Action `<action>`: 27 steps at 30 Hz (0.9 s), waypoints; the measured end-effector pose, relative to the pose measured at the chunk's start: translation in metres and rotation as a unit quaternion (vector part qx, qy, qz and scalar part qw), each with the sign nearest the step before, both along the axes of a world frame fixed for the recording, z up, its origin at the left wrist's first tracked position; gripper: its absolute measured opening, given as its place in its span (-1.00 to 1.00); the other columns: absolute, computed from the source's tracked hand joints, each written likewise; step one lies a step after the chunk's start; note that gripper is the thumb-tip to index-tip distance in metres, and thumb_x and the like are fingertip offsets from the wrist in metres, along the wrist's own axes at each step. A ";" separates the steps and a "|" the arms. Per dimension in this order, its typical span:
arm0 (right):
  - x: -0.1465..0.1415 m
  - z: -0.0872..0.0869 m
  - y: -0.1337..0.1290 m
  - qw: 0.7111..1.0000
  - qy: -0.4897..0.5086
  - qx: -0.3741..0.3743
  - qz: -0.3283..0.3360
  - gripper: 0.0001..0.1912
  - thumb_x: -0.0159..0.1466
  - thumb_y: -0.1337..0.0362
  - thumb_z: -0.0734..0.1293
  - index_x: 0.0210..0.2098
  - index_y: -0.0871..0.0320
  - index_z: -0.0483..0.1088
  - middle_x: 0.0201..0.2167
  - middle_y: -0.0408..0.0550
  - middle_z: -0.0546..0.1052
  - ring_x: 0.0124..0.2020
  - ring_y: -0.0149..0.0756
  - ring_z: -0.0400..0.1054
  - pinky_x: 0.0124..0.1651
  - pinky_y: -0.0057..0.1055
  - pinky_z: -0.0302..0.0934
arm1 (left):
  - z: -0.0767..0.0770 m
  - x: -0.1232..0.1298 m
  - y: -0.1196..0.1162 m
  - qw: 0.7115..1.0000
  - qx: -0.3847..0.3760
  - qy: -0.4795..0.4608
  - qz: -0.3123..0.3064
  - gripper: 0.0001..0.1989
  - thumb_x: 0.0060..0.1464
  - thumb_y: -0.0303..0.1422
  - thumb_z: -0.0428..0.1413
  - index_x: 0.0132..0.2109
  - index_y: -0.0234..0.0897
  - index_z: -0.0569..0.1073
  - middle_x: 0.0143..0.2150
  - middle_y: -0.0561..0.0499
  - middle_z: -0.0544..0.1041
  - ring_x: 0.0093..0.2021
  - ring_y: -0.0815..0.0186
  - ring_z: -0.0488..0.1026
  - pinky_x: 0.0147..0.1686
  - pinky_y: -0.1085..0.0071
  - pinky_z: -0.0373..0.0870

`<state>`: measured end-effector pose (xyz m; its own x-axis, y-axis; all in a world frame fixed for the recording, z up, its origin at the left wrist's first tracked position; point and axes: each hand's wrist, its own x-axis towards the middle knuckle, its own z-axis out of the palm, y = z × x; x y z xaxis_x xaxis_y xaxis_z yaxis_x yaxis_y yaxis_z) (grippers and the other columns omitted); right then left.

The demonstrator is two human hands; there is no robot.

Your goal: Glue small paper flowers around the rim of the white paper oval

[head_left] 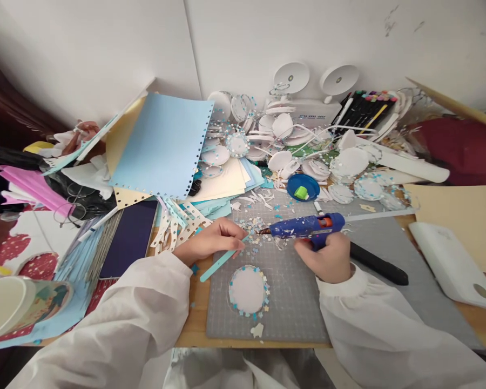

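My right hand (327, 256) is wrapped round the handle of a blue hot glue gun (297, 226), its nozzle pointing left. The fingers of my left hand (216, 239) pinch a narrow light-blue paper strip (218, 265), which slants down to the left. The glue gun's tip is close to the strip's upper end; whether they touch I cannot tell. Below the hands, a white disc (248, 290) ringed with small blue and cream stars lies on the grey cutting mat (295, 308). Loose paper stars (256, 251) are scattered under the nozzle. A cream paper piece (257, 330) lies near the mat's front edge.
Behind are many white discs (282, 125), a blue lid (303, 187) and marker pens (366, 111). Blue paper (162, 143) leans at the back left, with a paper cup (8, 305) front left. A black cutter-like tool (378, 263) and white case (456, 265) lie right.
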<state>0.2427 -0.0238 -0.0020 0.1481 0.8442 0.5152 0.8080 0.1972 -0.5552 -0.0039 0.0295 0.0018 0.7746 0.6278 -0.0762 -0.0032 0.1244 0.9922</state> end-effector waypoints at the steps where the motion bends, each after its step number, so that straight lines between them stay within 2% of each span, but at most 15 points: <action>1: 0.000 0.000 0.000 1.000 -0.001 -0.007 -0.002 -0.69 -0.09 0.28 0.26 -0.81 0.08 0.02 -0.86 -0.28 0.08 -0.77 -0.49 0.00 -0.63 -0.48 0.10 | 0.000 0.000 0.000 1.000 0.002 0.001 0.001 -0.72 -0.04 -0.39 0.12 -0.65 -0.37 0.41 -0.65 0.07 0.28 -0.58 0.45 0.15 -0.54 0.47 0.06; 5: 0.001 -0.001 0.001 1.000 0.001 -0.025 -0.010 -0.68 -0.10 0.26 0.27 -0.81 0.07 0.01 -0.87 -0.27 0.08 -0.76 -0.47 0.00 -0.62 -0.47 0.12 | 0.002 0.000 0.000 1.000 0.007 0.012 0.001 -0.72 -0.06 -0.36 0.13 -0.66 -0.36 0.42 -0.66 0.06 0.26 -0.57 0.43 0.15 -0.53 0.46 0.05; 15: 0.000 -0.002 0.001 1.000 -0.013 0.001 0.005 -0.67 -0.09 0.29 0.26 -0.83 0.07 -0.01 -0.87 -0.27 0.06 -0.78 -0.49 -0.01 -0.64 -0.48 0.08 | 0.002 0.001 0.000 1.000 0.003 -0.005 -0.010 -0.72 -0.04 -0.39 0.12 -0.65 -0.36 0.42 -0.66 0.06 0.28 -0.57 0.43 0.17 -0.52 0.46 0.08; 27: 0.001 -0.002 0.001 1.000 -0.023 -0.010 0.007 -0.66 -0.08 0.26 0.25 -0.81 0.06 -0.03 -0.87 -0.28 0.05 -0.77 -0.49 -0.03 -0.63 -0.48 0.09 | 0.003 0.001 0.000 1.000 0.009 0.007 -0.012 -0.73 -0.05 -0.39 0.12 -0.65 -0.35 0.42 -0.65 0.06 0.27 -0.57 0.43 0.17 -0.53 0.46 0.07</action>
<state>0.2435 -0.0231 -0.0037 0.1118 0.8566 0.5037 0.8304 0.1979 -0.5209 -0.0032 0.0298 0.0052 0.7884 0.6104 -0.0764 0.0145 0.1058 0.9943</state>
